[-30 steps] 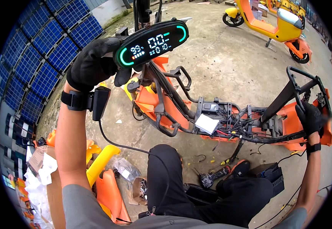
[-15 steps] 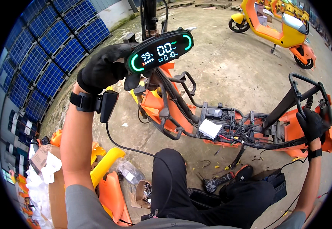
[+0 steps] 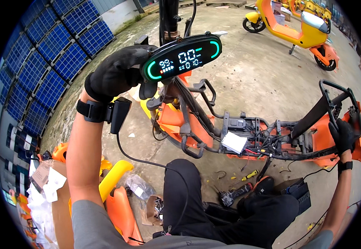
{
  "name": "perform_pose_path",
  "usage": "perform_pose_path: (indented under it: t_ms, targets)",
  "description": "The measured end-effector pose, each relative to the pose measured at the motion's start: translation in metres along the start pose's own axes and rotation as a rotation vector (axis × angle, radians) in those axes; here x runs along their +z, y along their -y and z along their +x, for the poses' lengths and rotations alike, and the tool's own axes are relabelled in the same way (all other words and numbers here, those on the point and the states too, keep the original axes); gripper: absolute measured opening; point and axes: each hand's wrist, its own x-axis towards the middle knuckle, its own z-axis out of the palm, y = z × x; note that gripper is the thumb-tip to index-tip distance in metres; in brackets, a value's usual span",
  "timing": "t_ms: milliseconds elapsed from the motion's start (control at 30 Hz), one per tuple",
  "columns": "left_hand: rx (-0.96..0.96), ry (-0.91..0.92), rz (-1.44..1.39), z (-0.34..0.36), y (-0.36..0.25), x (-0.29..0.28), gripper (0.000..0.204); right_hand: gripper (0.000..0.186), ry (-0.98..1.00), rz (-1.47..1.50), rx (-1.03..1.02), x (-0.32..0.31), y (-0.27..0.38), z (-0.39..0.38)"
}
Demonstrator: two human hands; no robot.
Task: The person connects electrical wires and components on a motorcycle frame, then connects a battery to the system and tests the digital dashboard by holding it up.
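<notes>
My left hand [image 3: 120, 71], in a black glove, grips the left end of an oval scooter display [image 3: 182, 57]. Its screen is lit, with white digits and green arcs at both ends. Behind it rises the black steering column [image 3: 168, 20] of a stripped scooter frame [image 3: 246, 128], which has orange panels and bare wiring. At the far right my gloved right hand [image 3: 343, 135] is closed at the frame's rear, by the black rear rail [image 3: 323, 93]. What its fingers hold there is hard to make out. A white packet [image 3: 234, 142] lies on the frame's middle.
A cordless drill [image 3: 234, 194] and a yellow-handled screwdriver [image 3: 251, 175] lie on the floor near my shoe. Orange and yellow panels [image 3: 122, 211] and a small carton [image 3: 152, 209] lie lower left. Blue crates [image 3: 60, 54] are stacked left; a yellow scooter [image 3: 300, 35] stands back right.
The display and scooter frame have shifted slightly right in the picture. My left hand keeps its grip on the display. The yellow-handled screwdriver now shows beside my shoe.
</notes>
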Motion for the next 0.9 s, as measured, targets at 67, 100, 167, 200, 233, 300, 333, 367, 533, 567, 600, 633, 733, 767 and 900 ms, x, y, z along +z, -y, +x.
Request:
perform_pose_path:
  t_ms: [67, 100, 167, 200, 233, 300, 333, 367, 533, 567, 600, 633, 733, 767, 900]
  targets:
    - [0.088, -0.009, 0.17, 0.0, 0.003, 0.0, 0.045, 0.027, 0.029, 0.019, 0.025, -0.001, 0.0, -0.001]
    - [0.055, 0.002, 0.027, 0.0, 0.005, 0.001, 0.046, 0.027, 0.041, 0.03, 0.037, -0.001, -0.001, -0.001]
    - [0.034, 0.022, -0.117, 0.001, 0.006, 0.002, 0.047, 0.026, 0.021, 0.036, 0.025, -0.001, 0.0, -0.001]
    - [0.049, 0.03, -0.116, 0.001, 0.006, 0.002, 0.046, 0.026, 0.017, 0.037, 0.021, 0.0, 0.001, 0.0]
    - [0.052, 0.027, -0.118, 0.001, 0.005, 0.003, 0.046, 0.028, 0.02, 0.044, 0.03, 0.0, 0.001, 0.001]
    - [0.049, 0.007, -0.12, 0.0, 0.002, 0.005, 0.045, 0.032, 0.034, 0.064, 0.054, 0.001, 0.002, 0.003]
    - [0.039, 0.013, -0.115, 0.0, -0.001, 0.006, 0.045, 0.034, 0.012, 0.069, 0.045, 0.002, 0.003, 0.003]
    - [-0.038, 0.004, -0.27, 0.0, -0.003, 0.007, 0.044, 0.034, 0.008, 0.063, 0.043, 0.002, 0.003, 0.004]
    - [-0.192, -0.015, -0.452, -0.002, -0.012, 0.013, 0.04, 0.026, 0.032, 0.085, 0.051, 0.005, 0.0, 0.005]
    - [-0.178, -0.04, -0.35, -0.003, -0.011, 0.014, 0.037, 0.026, 0.024, 0.082, 0.043, 0.006, -0.001, 0.004]
    - [-0.14, -0.079, -0.154, -0.006, -0.01, 0.017, 0.039, 0.026, 0.014, 0.08, 0.036, 0.006, -0.002, 0.005]
    - [-0.094, -0.114, 0.025, -0.007, -0.008, 0.018, 0.044, 0.026, 0.013, 0.086, 0.034, 0.007, -0.003, 0.005]
    - [-0.1, -0.248, 0.039, -0.012, -0.005, 0.019, 0.052, 0.027, 0.038, 0.019, 0.02, 0.007, -0.003, 0.007]
    - [-0.1, -0.221, 0.092, -0.013, -0.004, 0.019, 0.052, 0.027, 0.03, 0.049, 0.028, 0.007, -0.002, 0.007]
    - [-0.032, -0.175, 0.238, -0.01, -0.01, 0.02, 0.052, 0.029, -0.043, 0.104, 0.01, 0.008, 0.004, 0.008]
